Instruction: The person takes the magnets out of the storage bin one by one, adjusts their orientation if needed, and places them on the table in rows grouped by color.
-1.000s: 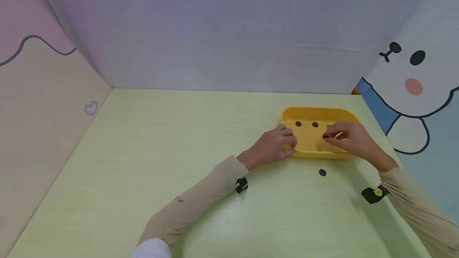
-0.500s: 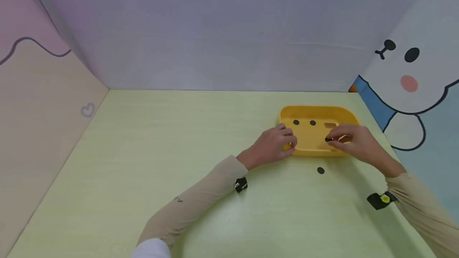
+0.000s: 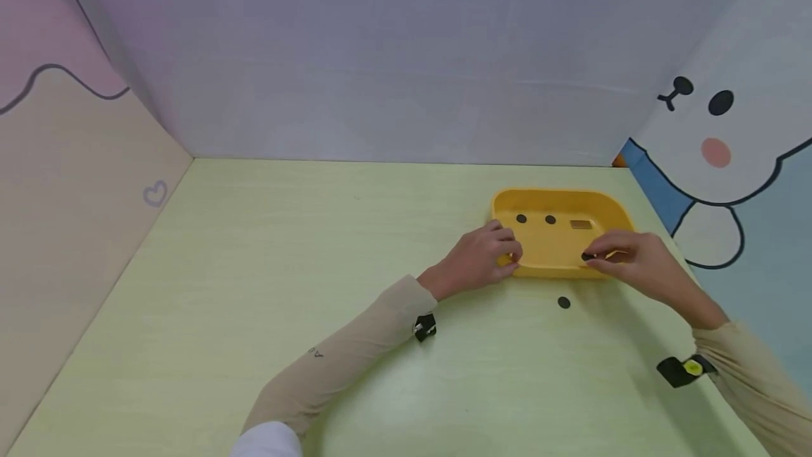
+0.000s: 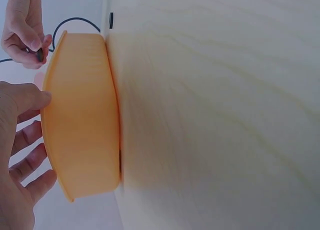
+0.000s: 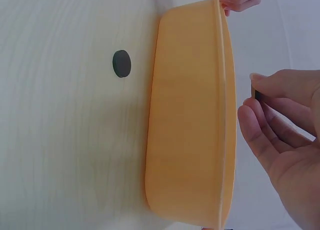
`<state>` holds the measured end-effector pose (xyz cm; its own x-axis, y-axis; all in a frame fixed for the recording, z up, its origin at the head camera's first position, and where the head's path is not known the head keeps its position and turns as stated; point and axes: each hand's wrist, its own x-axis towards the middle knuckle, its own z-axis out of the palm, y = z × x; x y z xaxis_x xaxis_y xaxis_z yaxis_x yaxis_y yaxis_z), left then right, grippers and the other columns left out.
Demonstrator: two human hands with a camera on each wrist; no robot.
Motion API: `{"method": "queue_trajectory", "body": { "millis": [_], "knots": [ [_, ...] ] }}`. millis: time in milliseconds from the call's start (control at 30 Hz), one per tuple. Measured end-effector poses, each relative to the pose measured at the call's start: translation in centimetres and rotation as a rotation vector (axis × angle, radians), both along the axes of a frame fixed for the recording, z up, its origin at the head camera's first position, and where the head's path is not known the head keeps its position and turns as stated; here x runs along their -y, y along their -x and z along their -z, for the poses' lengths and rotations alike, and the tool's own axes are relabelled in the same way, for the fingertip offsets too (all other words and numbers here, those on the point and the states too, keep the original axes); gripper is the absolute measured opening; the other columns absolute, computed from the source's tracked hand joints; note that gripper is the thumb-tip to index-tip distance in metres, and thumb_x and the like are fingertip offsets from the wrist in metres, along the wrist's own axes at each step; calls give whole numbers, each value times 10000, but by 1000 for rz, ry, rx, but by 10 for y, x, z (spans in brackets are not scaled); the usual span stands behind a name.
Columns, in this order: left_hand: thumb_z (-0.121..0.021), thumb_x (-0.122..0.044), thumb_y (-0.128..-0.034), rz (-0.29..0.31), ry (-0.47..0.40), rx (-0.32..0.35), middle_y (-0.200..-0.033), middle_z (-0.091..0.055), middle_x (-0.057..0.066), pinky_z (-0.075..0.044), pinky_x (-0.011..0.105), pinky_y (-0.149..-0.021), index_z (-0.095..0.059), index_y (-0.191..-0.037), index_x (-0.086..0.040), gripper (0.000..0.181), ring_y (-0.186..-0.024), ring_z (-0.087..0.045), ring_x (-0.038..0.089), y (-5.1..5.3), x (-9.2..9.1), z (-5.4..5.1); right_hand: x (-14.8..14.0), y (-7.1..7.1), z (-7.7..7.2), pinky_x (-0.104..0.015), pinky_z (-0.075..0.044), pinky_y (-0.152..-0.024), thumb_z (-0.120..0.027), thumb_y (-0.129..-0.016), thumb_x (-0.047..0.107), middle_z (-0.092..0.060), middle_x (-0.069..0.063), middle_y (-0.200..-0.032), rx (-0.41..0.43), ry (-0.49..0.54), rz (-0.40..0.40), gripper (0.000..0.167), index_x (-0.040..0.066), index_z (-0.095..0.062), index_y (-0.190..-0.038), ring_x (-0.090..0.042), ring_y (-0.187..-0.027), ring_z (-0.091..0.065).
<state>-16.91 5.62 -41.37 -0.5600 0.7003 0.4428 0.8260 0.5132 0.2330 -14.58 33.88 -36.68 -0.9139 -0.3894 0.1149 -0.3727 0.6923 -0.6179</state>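
The shallow, round-cornered yellow tray (image 3: pixel 550 247) stood upright on the bench (image 3: pixel 317 231), its left end in the left grip (image 3: pixel 478 258). The right grip (image 3: pixel 650 266) pinched a thin black disc (image 3: pixel 587 257) higher than the rim. A second disc (image 3: pixel 521 218) and third disc (image 3: pixel 550 220) lay flat inside, leftward and beyond that grip; the fourth disc (image 3: pixel 564 302) lay outside, nearer the person.

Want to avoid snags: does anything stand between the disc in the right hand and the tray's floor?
Possibly the front rim of the tray: the right hand holds the disc higher, but whether it is inside that edge is unclear. Nothing else visible; the left hand is at the tray's left end.
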Motion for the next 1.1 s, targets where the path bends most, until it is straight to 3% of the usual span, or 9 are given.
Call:
{"method": "queue_trajectory", "body": {
  "millis": [333, 733, 1100],
  "knots": [
    [-659, -216, -874, 1, -20, -9, -878, -609, -53, -387, 175, -709, -661, -830, -188, 52, -846, -475, 109, -1, -2, 4, -11, -11, 2, -98, -470, -686, -719, -841, 119, -661, -98, -928, 54, 19, 80, 157, 36, -701, -973, -14, -776, -583],
    [-662, -241, -875, -33, 4, 6, -896, -598, -79, -375, 145, -711, -673, -854, -206, 43, -857, -456, 87, -3, -5, 4, -24, -23, 6, -164, -508, -687, -720, -839, 116, -671, -14, -941, 147, 135, 62, 209, 11, -687, -1017, -67, -793, -637],
    [-662, -241, -875, -37, 0, 17, -896, -600, -72, -384, 151, -707, -668, -847, -205, 46, -857, -467, 97, -3, -4, 4, -27, -30, 18, -182, -515, -686, -716, -848, 161, -652, -14, -955, 193, 122, 105, 241, 12, -685, -1035, -65, -796, -626]
  ]
}}
